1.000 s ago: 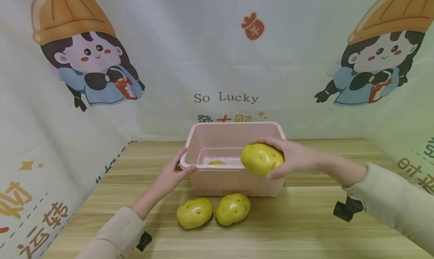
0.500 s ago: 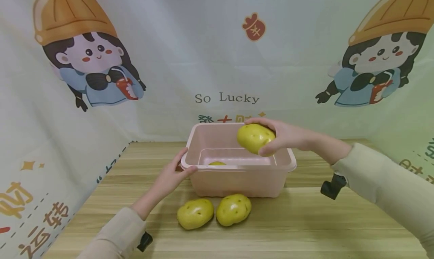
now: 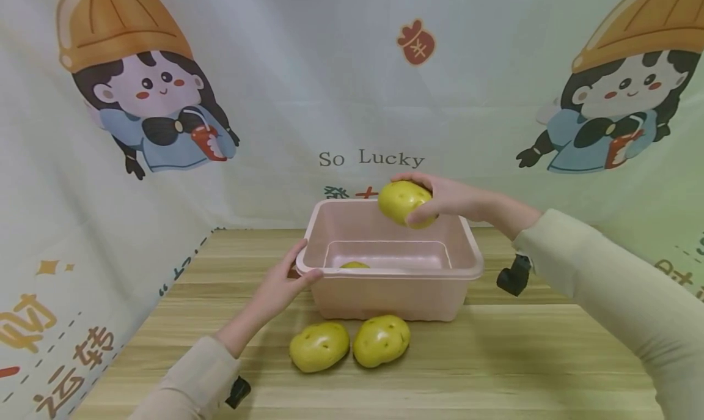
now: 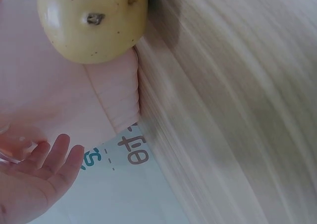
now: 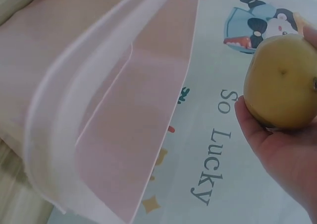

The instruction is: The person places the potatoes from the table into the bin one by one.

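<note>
My right hand (image 3: 448,198) grips a yellow potato (image 3: 403,201) above the back part of a pink plastic bin (image 3: 385,294). In the right wrist view, the thumb and fingers curl round this potato (image 5: 282,83). At the bin's front left corner, my left hand (image 3: 283,288) holds the rim, thumb over the front edge and fingers along the left side. Inside the bin, the top of another potato (image 3: 354,265) shows over the front rim. Two more potatoes, the left one (image 3: 320,346) and the right one (image 3: 382,340), lie side by side before the bin.
The bin stands on a wood-grain table (image 3: 495,359). Behind and beside the table hangs a pale printed cloth (image 3: 308,90) with cartoon figures and lettering. A small black device (image 3: 514,275) is at the right sleeve.
My right hand has raised the potato and carried it back and left, from the bin's front right edge to over the back part. The left hand stays on the rim.
</note>
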Demonstrator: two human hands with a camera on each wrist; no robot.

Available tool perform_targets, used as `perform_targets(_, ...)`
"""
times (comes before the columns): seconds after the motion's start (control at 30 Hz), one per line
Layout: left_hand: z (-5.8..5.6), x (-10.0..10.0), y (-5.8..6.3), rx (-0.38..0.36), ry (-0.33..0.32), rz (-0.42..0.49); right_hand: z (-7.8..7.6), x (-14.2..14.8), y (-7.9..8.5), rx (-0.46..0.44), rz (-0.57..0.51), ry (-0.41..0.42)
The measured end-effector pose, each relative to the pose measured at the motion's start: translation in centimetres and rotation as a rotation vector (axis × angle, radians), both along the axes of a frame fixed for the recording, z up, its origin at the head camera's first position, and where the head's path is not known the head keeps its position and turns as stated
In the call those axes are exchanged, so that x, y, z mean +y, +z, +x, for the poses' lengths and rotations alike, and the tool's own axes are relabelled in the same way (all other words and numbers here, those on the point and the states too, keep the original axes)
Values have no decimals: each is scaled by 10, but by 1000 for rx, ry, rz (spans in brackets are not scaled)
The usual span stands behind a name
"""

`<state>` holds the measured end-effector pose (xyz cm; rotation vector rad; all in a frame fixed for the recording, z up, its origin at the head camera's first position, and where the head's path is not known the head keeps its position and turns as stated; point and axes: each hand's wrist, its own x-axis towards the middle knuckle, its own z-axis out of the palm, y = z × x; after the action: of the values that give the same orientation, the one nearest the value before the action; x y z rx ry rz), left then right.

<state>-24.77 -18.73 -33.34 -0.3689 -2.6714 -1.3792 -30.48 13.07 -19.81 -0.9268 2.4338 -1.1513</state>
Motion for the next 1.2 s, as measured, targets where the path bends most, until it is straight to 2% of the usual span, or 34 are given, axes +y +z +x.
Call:
perform_targets(0.33, 3, 1, 0, -6, 6, 21, -17, -12, 2, -4, 14, -14)
perform_targets(0.63, 4, 2, 2, -6, 18, 25, -33, -21, 2, 37, 62, -38)
perform_targets(0.97, 3, 1, 0, -5, 28, 16, -51, -32, -7, -12, 51, 4)
perform_targets(1.2, 4, 1, 1, -5, 16, 28, -60, -34, -16, -49, 72, -16)
